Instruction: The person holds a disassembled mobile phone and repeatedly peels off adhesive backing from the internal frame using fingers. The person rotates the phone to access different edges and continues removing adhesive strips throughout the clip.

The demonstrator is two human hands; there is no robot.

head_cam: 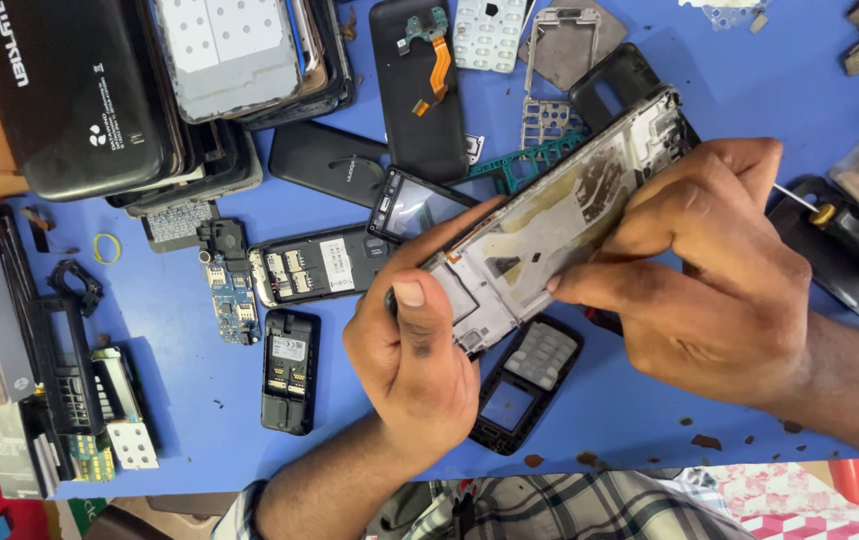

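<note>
Both my hands, left hand and right hand, clamp a silver metal phone frame above the blue surface.

Head-worn view, close, straight down.

The phone frame sits between the left hand and right hand. A keypad bezel lies on the table beneath it, a circuit board well left.

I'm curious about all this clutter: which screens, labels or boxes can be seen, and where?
Small phone screen: centre, dark glass rectangle, tilted, just above the left hand.
White label: pale rectangle on the open black phone left of centre.
Black box: top left, rounded, glossy, white print.
</note>
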